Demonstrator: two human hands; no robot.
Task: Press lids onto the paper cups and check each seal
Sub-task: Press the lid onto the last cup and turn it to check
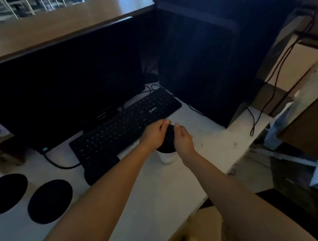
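White desk, w/ keyboard behind: our left hand & right hand curl round black lid atop paper cup. Pressing step, we reckon; next needs an even push round the rim, then seal check.

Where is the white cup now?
Head view, near the centre: the cup stands on the desk in front of the keyboard, under the lid that the left hand and right hand hold.

The keyboard lies on the worktop before the monitor. The cup stands just before its right end, lid on top, between my left grip and right grip. Two spare lids lie far left.
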